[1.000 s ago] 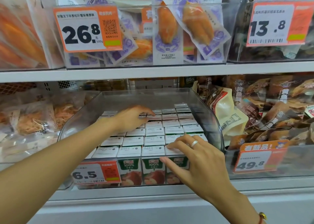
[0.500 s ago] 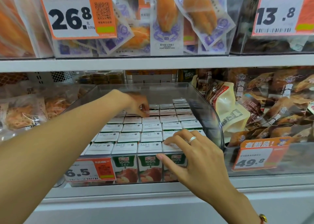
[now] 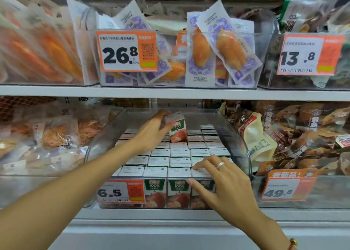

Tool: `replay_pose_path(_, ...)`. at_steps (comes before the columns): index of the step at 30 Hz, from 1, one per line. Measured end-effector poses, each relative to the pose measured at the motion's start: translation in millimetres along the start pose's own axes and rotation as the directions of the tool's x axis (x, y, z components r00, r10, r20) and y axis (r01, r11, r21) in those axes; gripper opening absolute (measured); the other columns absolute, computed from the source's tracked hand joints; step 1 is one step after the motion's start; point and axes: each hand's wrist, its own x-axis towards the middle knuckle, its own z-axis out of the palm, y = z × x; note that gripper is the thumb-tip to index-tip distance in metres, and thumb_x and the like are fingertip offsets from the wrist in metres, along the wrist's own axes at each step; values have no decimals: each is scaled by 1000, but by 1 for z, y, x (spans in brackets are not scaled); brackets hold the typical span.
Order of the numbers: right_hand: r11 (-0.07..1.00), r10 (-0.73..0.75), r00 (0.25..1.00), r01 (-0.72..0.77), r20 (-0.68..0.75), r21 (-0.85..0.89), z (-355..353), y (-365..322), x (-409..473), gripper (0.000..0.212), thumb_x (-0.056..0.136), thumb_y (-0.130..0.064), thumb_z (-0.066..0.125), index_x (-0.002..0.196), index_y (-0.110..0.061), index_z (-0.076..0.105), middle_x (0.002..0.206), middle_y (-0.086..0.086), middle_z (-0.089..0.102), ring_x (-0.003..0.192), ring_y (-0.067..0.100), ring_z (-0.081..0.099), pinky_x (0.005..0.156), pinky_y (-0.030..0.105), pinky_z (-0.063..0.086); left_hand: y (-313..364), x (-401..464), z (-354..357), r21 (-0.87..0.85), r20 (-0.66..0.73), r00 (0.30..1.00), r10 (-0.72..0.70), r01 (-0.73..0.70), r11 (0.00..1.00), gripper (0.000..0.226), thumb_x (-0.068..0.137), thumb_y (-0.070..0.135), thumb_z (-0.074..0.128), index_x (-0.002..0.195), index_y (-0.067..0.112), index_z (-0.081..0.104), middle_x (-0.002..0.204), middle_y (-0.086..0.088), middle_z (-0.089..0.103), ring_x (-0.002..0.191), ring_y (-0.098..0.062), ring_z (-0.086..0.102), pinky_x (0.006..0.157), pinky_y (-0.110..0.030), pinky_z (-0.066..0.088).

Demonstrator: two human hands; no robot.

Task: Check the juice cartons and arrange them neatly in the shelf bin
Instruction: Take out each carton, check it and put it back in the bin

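Note:
A clear plastic shelf bin [image 3: 240, 136] on the lower shelf holds several rows of small juice cartons [image 3: 180, 161] standing upright, white tops up, with green and red apple fronts showing at the front wall. My left hand [image 3: 151, 131] reaches to the back of the bin and grips one carton [image 3: 177, 129], lifted above the rows and tilted. My right hand [image 3: 221, 181], with a ring on it, rests with spread fingers on the tops of the front right cartons, thumb against the bin's front wall.
A 6.5 price tag [image 3: 120, 192] hangs on the bin front. Bags of brown snacks [image 3: 295, 136] fill the bin to the right, pale packets [image 3: 47, 136] the left. The upper shelf [image 3: 170, 93] sits close overhead, with packets and a 26.8 tag [image 3: 126, 51].
My left hand has pulled one carton up out of the back rows and holds it tilted. My right hand has stayed on the front cartons. The view tilted upward.

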Motion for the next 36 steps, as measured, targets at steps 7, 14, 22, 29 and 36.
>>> replay_pose_path(7, 914, 172, 933, -271, 316, 302, -31, -11, 18, 52, 85, -71, 38, 106, -33, 67, 111, -17, 62, 108, 3, 54, 88, 30, 46, 44, -71, -33, -364, -286, 941, -180, 67, 929, 27, 102, 32, 42, 113, 12, 57, 100, 1, 63, 83, -4, 56, 65, -11, 46)
replay_pose_path(14, 451, 263, 828, -560, 496, 695, -54, -76, 34, 39, 98, -50, 40, 104, -23, 67, 99, -8, 69, 95, 10, 64, 87, 30, 52, 59, -157, -37, -608, -61, 896, -441, 316, 728, 33, 96, 41, 50, 105, 15, 68, 99, 4, 72, 96, -11, 65, 91, -33, 54)
replay_pose_path(22, 315, 156, 798, -598, 581, 737, -44, -107, 21, 39, 85, -54, 55, 88, -20, 74, 83, -7, 76, 77, 5, 72, 60, 13, 53, 47, -193, -30, -672, 9, 911, -413, 311, 672, 37, 77, 50, 58, 98, 22, 71, 92, 2, 76, 88, -13, 73, 75, -26, 58)
replay_pose_path(29, 237, 303, 756, -649, 580, 723, -25, -105, 10, 46, 77, -61, 55, 86, -21, 74, 80, -5, 76, 78, 10, 73, 69, 20, 58, 40, -201, -19, -560, 73, 933, -352, 330, 760, 16, 94, 34, 57, 110, 33, 56, 100, 18, 63, 77, 16, 63, 58, -8, 49)
replay_pose_path(36, 207, 214, 779, -625, 589, 752, -25, -105, 9, 25, 92, -37, 61, 112, -23, 66, 95, -4, 76, 89, 12, 72, 73, 22, 58, 28, -199, -22, -677, 36, 895, -445, 349, 647, 19, 96, 35, 55, 106, 24, 66, 93, 7, 75, 86, -3, 71, 74, -21, 58)
